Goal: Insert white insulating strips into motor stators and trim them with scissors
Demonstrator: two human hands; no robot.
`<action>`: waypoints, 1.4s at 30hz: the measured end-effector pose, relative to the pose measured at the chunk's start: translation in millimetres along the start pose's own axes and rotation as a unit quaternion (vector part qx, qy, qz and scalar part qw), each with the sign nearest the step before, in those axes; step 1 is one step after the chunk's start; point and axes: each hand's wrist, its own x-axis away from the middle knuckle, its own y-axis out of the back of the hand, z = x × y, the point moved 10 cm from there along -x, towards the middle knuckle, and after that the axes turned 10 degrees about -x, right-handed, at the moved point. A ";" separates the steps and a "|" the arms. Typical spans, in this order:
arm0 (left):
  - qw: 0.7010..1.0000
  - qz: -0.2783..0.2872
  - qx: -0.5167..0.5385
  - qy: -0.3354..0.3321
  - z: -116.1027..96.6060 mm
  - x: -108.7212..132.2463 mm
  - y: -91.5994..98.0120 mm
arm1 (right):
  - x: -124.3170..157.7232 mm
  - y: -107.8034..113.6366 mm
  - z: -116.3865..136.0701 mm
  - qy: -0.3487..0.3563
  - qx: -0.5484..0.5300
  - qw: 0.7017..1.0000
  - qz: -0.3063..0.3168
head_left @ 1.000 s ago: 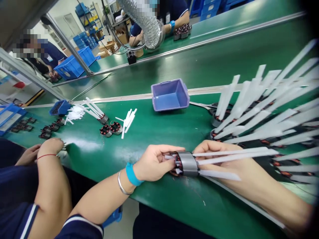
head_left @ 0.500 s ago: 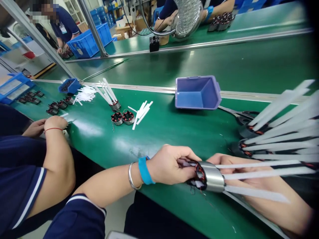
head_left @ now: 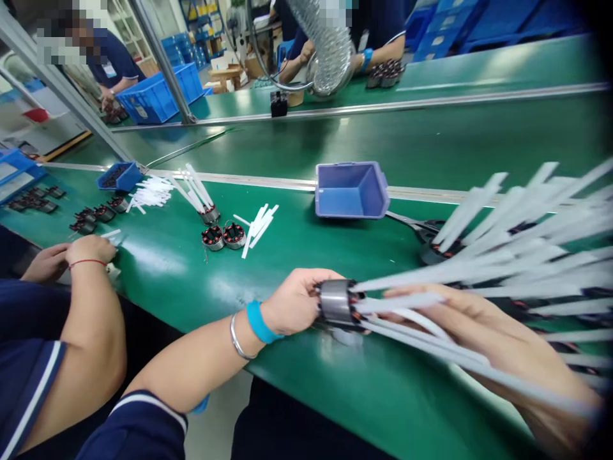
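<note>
My left hand (head_left: 294,303) is closed around the rim of a motor stator (head_left: 336,300), a short metal ring with black and copper-coloured windings. The stator is tipped on its side above the green bench. Several long white strips (head_left: 412,326) stick out of its right end, and one of them is bent. My right hand (head_left: 474,326) reaches in behind these strips with its fingers stretched out, touching or close to them. Parts of its fingers are hidden by the strips and smeared by motion. On the right stand several more stators with white strips (head_left: 531,243).
An open purple-blue bin (head_left: 352,188) stands at the bench's back edge, with scissors (head_left: 414,222) beside it. Two stators (head_left: 223,236), loose white strips (head_left: 260,227) and another stator with strips (head_left: 209,214) lie further left. A co-worker's hands (head_left: 86,252) work at far left.
The stator in my left hand has turned and moved left, so its strips fan towards my right hand. My right hand has shifted away from the stator body. The whole view has swung slightly.
</note>
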 end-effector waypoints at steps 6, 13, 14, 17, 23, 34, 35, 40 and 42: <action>0.997 0.002 -0.073 0.033 8.3 -4.4 -4.9 | 23.5 -31.4 49.3 0.286 0.087 0.954 -0.015; 0.943 -0.091 -0.319 -0.018 -11.3 -6.2 29.3 | 7.0 -36.6 54.5 0.282 0.379 0.876 -0.097; 0.926 -0.127 -0.354 -0.036 -18.1 -5.4 36.3 | 0.7 -30.1 53.1 0.269 0.417 0.860 -0.119; 0.896 -0.150 -0.414 -0.053 -22.7 -6.4 38.3 | -15.0 -9.5 50.8 0.230 0.468 0.837 -0.166; 0.790 -0.281 -0.519 -0.167 -68.0 12.8 59.4 | 15.5 14.8 75.9 0.277 0.511 0.764 -0.281; 0.520 -0.424 -0.740 0.045 -109.0 70.7 150.7 | -93.8 -168.3 59.8 0.384 0.500 0.774 0.048; 0.517 -0.417 -0.746 0.052 -104.9 70.2 148.8 | -110.4 -173.3 59.0 0.366 0.505 0.780 0.044; 0.524 -0.401 -0.752 0.016 -84.6 92.9 123.0 | -124.3 -173.8 47.9 0.337 0.521 0.782 0.048; 0.557 -0.399 -0.728 -0.014 -77.2 108.3 111.2 | -111.9 -166.6 41.7 0.347 0.518 0.780 0.055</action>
